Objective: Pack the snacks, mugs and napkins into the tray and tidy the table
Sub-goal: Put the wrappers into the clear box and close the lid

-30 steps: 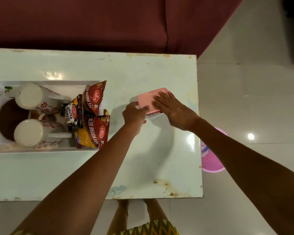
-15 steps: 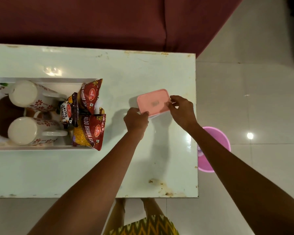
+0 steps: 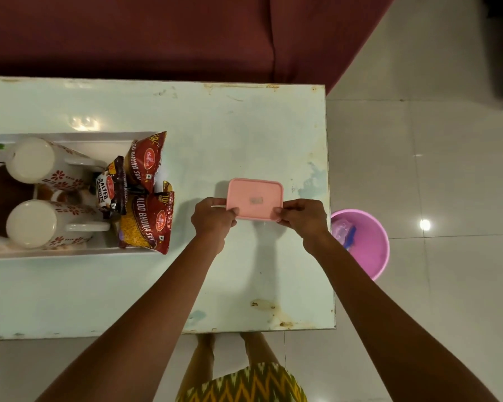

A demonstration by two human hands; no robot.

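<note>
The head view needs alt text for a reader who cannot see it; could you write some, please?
Both hands, left hand and right hand, hold a pink lidded box at its near corners over a white table. A tray holds two mugs and snack packets.

One head view looks steeply down from above the table's (image 3: 244, 126) near edge, close enough that its left end is cut off.

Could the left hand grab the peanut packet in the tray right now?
Probably not right away. The left hand is busy gripping the pink box, with the right hand on its other side. Once it lets go, the way looks free: the peanut packet stands uncovered in the tray.
</note>
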